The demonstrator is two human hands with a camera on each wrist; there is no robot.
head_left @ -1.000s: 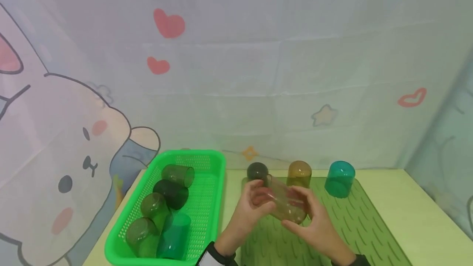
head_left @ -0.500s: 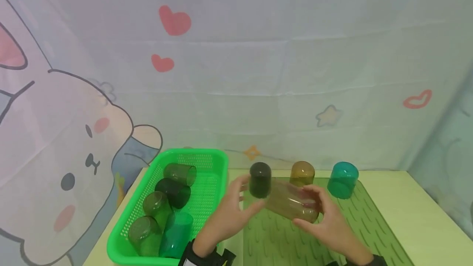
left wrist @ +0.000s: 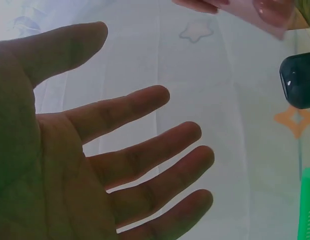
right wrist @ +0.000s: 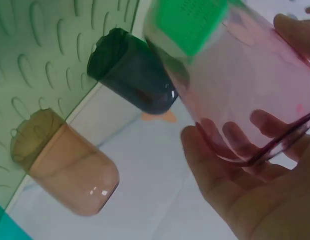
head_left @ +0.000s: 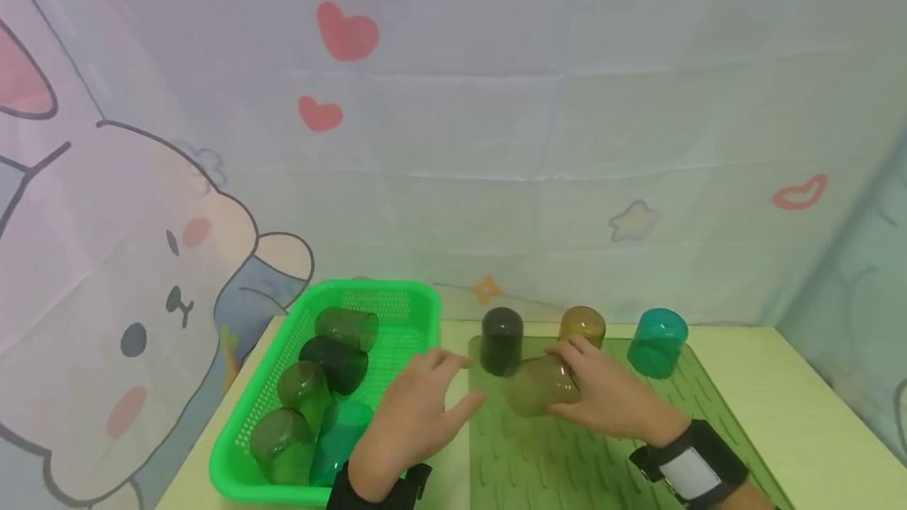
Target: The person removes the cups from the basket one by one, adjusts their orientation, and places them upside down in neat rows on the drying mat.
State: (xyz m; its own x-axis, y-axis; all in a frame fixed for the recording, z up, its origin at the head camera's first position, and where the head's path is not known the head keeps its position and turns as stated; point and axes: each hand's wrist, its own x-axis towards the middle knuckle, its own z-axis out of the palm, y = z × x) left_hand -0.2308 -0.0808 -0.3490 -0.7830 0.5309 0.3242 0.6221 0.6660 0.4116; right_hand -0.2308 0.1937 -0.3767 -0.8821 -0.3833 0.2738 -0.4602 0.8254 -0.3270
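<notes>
My right hand (head_left: 612,396) grips a clear pinkish cup (head_left: 531,388) near one end. In the head view the cup lies nearly sideways over the green ridged mat (head_left: 524,463); in the right wrist view, my thumb and fingers are on opposite sides of the pink cup (right wrist: 235,85). My left hand (head_left: 418,408) is apart from the cup, near the basket's right side. Its fingers are spread with nothing in them, as the left hand (left wrist: 119,150) in the left wrist view shows. Behind the held cup stand a dark grey cup (head_left: 501,341) and an amber cup (head_left: 583,323), both upside down.
A teal cup (head_left: 659,343) stands upside down at the mat's back right. To the left, a bright green basket (head_left: 434,313) holds several cups, among them a black cup (head_left: 336,364) and a teal-green cup (head_left: 343,435). A printed cloth (head_left: 460,219) hangs behind the table.
Both hands were at the pinkish cup at first. My left hand has let go and drawn back to the left. My right hand now holds the cup alone, its end turned away.
</notes>
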